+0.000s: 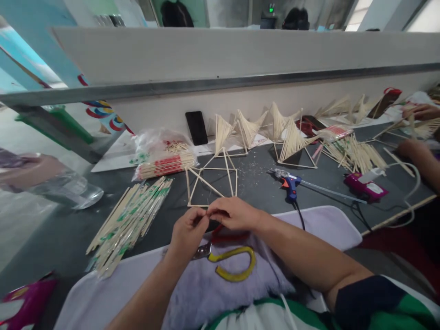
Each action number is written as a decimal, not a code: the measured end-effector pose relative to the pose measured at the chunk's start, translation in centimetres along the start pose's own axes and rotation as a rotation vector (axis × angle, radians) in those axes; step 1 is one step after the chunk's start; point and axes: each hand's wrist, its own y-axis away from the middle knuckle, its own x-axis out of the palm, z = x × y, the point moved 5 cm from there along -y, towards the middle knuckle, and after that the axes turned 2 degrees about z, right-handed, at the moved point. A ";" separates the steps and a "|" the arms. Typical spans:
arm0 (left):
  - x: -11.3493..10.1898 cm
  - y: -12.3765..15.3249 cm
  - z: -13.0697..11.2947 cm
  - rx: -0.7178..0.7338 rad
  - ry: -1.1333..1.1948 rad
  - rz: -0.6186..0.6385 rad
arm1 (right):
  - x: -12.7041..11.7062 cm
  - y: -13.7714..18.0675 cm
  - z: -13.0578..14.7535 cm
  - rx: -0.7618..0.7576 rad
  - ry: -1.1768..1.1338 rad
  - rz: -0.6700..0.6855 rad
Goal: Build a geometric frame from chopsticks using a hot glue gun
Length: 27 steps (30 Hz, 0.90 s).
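Note:
My left hand [187, 229] and my right hand [233, 213] meet fingertip to fingertip just above the near edge of the dark table [261, 188]. Both are pinched closed on something too small to make out. Right behind them lies a square stick frame [211, 185] with diagonal sticks. Under my wrists, on a lilac cloth [240, 275], lie shears with a yellow and a red handle [233, 263]. A heap of paper-wrapped chopsticks [129, 222] lies to the left of my left hand.
A blue glue gun [291, 185] with its cord lies right of the frame, a pink device [366, 187] beyond it. Finished stick fans [250, 130] stand along the back wall beside a black phone [196, 127]. Bagged chopsticks [165, 162] sit back left. Another person's hands [417, 149] work far right.

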 end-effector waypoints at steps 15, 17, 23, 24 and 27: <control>0.6 0.4 -0.4 0.115 -0.152 0.006 | -1.2 1.5 0.4 -0.149 0.193 -0.158; -0.1 0.4 -0.6 0.134 -0.161 -0.072 | -1.7 1.6 -0.1 -0.095 0.225 -0.240; -2.8 -0.1 -1.2 0.286 -0.211 -0.272 | -3.3 1.5 -2.3 0.061 0.213 -0.419; -3.1 -0.2 -1.0 0.270 -0.197 -0.305 | -3.5 1.5 -2.6 0.065 0.205 -0.436; -3.6 -0.6 -0.1 0.207 -0.140 -0.368 | -3.7 1.2 -3.8 0.123 0.167 -0.457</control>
